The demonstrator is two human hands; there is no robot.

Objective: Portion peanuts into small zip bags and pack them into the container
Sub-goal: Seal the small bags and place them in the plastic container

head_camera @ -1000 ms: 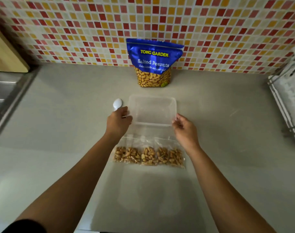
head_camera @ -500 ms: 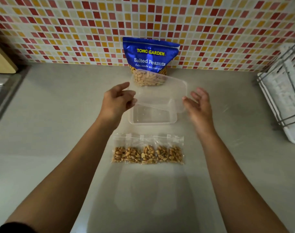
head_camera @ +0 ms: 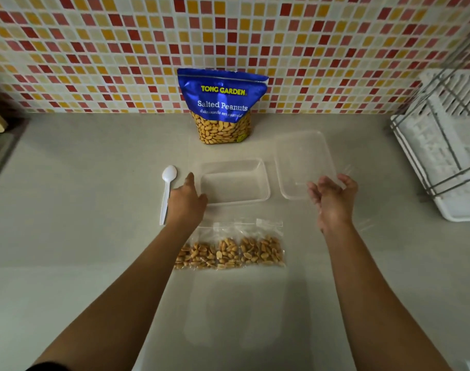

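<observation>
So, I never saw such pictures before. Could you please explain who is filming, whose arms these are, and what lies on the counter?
No machine here: a person wears one camera on the head, so you look down on their arms. On the counter are a blue peanut bag, an open clear container, its lid to the right, a white spoon to the left, and filled zip bags nearer the person. The left hand is at the container's left side; whether it grips, I cannot tell. The right hand, palm up, is at the lid's near edge and holds nothing.
</observation>
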